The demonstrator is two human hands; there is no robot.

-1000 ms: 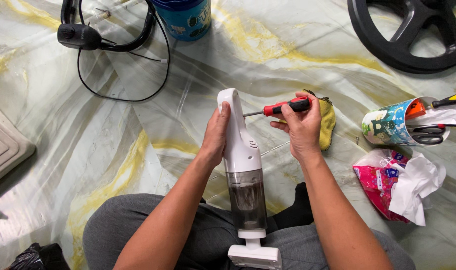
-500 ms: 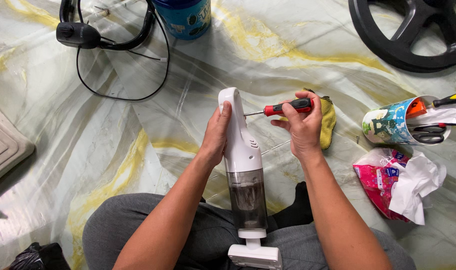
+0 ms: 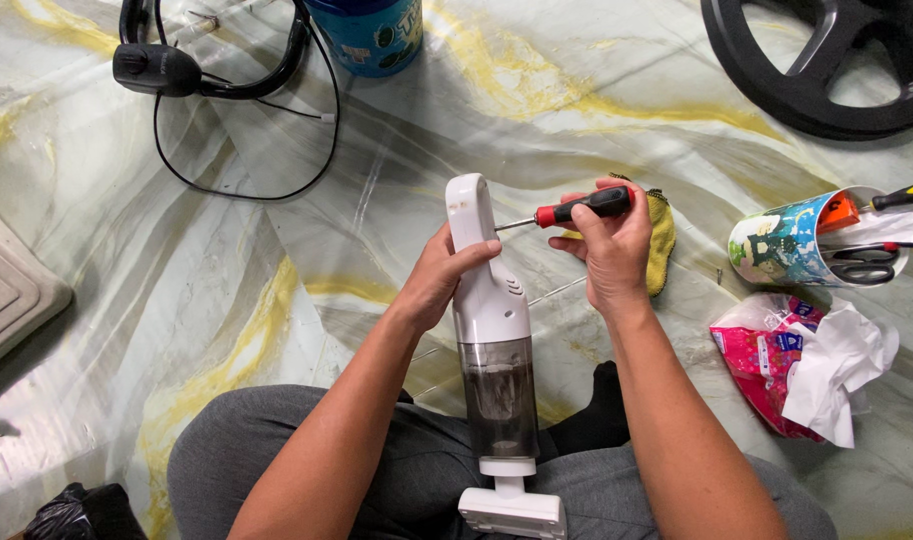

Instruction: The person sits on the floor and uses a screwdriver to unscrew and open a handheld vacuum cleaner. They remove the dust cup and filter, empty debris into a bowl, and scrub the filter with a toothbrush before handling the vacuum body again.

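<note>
White handheld vacuum [image 3: 492, 330] upright over lap; red-black screwdriver [image 3: 577, 210] apparently touching its side.

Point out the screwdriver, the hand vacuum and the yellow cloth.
screwdriver [image 3: 584, 208]: head view, on its red and black handle.
hand vacuum [image 3: 491, 300]: head view, on its white body above the dark dust cup.
yellow cloth [image 3: 663, 240]: head view, on the part right of the right hand.

My left hand [image 3: 439, 280] and right hand [image 3: 609, 245] are bare: no gloves, no rings, no watch or band at either wrist. Both forearms are uncovered along all that shows of them, with no sleeve edge in view. My fingers [image 3: 469, 248] have short, plain nails. I wear soft grey fabric trousers [image 3: 227, 455], and a black sock [image 3: 602, 415] covers one foot.
</note>
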